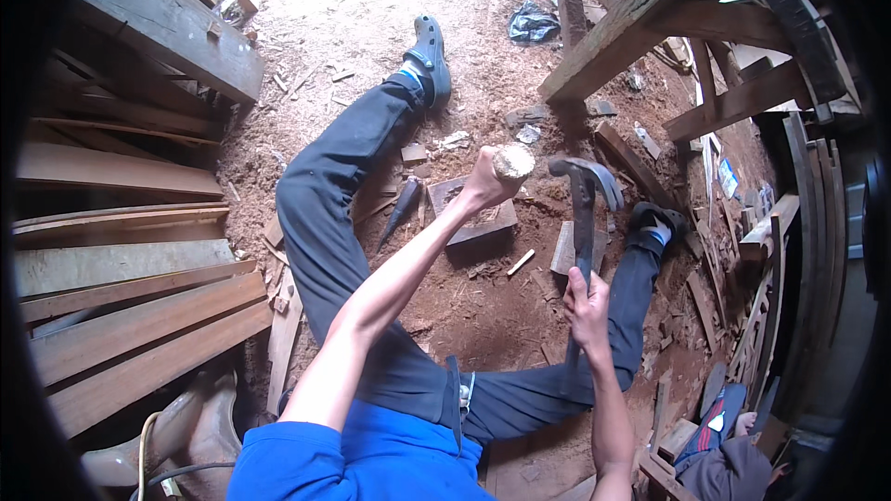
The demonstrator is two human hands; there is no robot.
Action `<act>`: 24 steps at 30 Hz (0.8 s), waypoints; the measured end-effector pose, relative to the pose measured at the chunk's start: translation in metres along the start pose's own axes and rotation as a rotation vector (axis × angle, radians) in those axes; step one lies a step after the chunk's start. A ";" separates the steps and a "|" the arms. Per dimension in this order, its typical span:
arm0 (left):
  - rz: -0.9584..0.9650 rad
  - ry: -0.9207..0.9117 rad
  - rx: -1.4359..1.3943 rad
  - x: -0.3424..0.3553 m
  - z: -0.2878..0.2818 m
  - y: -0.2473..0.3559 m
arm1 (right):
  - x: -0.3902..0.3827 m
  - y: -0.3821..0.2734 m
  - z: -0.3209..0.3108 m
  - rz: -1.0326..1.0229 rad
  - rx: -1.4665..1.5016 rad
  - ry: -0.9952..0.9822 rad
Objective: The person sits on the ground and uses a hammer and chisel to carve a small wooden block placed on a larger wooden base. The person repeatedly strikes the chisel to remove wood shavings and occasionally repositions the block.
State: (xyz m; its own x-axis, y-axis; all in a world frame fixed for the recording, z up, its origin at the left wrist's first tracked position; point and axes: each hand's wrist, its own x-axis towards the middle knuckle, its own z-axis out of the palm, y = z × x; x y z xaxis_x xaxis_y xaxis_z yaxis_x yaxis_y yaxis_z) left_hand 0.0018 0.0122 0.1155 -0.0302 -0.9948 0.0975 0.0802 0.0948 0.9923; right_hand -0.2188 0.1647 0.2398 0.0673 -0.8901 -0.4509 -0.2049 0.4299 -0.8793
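While the right hand (585,304) wraps its fingers around a hammer (583,213) right of centre, the left hand (483,184) closes around a pale-ended round piece (513,162) mid-frame; both apart, amount done unclear.

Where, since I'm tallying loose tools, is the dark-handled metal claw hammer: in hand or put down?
In hand. The bare right hand grips the dark-handled metal claw hammer, fingers wrapped around its handle.

- hammer (582,232): handle partly covered by the right hand (587,304)
- block (564,249) behind the hammer: partly hidden
- round-topped piece (512,162) in the left hand (484,181), left of the hammer: lower length hidden
- planks (148,329) far left of the hammer: ends lost in darkness
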 end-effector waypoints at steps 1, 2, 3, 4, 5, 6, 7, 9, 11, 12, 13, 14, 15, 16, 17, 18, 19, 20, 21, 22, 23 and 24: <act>0.018 0.086 0.020 -0.004 -0.002 -0.002 | 0.007 0.017 -0.001 -0.011 0.020 -0.001; 0.028 0.094 0.055 -0.006 -0.003 -0.003 | 0.016 0.037 -0.003 -0.017 -0.076 0.053; 0.047 0.094 0.078 -0.007 -0.004 -0.001 | 0.032 0.057 -0.004 -0.042 -0.236 0.093; 0.058 0.043 0.194 -0.010 -0.007 0.003 | 0.048 0.079 -0.004 0.013 -0.366 0.124; 0.129 -0.053 0.466 -0.013 -0.012 0.009 | 0.063 0.099 -0.004 -0.005 -0.436 0.065; 0.258 0.153 0.350 -0.022 -0.007 0.017 | 0.078 0.116 -0.004 0.132 -0.541 0.049; 0.351 0.204 0.462 -0.022 -0.015 0.026 | 0.090 0.131 -0.004 0.081 -0.619 0.048; 0.289 0.218 -0.009 -0.023 -0.021 0.046 | 0.101 0.152 -0.013 0.086 -0.634 0.042; 0.204 0.168 -0.542 -0.025 -0.026 0.059 | 0.108 0.162 -0.018 0.119 -0.648 0.025; 0.108 0.145 -0.673 -0.025 -0.028 0.060 | 0.109 0.163 -0.019 0.157 -0.643 0.039; 0.161 0.157 -0.358 -0.023 -0.027 0.057 | 0.109 0.163 -0.020 0.120 -0.630 0.047; 0.156 0.203 -0.107 -0.024 -0.027 0.050 | 0.108 0.162 -0.019 0.150 -0.669 0.063; 0.121 0.242 0.120 -0.026 -0.022 0.039 | 0.106 0.159 -0.017 0.181 -0.518 0.040; 0.085 0.234 0.182 -0.026 -0.013 0.025 | 0.103 0.154 -0.015 0.246 -0.395 0.040; 0.213 0.231 0.371 -0.028 -0.014 0.011 | 0.100 0.148 -0.012 0.332 -0.268 0.047; 0.334 0.211 0.540 -0.030 -0.013 -0.004 | 0.095 0.141 -0.009 0.302 -0.150 0.041; -0.041 0.131 0.408 -0.027 -0.017 -0.017 | 0.092 0.131 -0.007 0.292 -0.030 0.044; 0.024 0.158 0.321 -0.027 -0.019 -0.028 | 0.086 0.118 -0.006 0.313 0.089 0.065; 0.009 0.168 0.253 -0.027 -0.022 -0.037 | 0.074 0.105 -0.005 0.241 0.155 0.061; -0.173 0.143 0.219 -0.025 -0.026 -0.043 | 0.069 0.087 -0.007 0.178 0.214 0.066; -0.114 0.165 0.147 -0.022 -0.028 -0.046 | 0.061 0.065 -0.009 0.053 0.177 0.065; -0.106 0.182 0.093 -0.022 -0.030 -0.046 | 0.049 0.045 -0.011 -0.060 0.141 0.066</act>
State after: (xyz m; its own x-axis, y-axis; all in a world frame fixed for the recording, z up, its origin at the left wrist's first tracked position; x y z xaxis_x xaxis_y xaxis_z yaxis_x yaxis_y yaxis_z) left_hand 0.0290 0.0287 0.0652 0.1472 -0.9890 -0.0143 -0.0062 -0.0154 0.9999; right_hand -0.2351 0.1390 0.1804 0.0104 -0.9206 -0.3903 -0.0626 0.3889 -0.9191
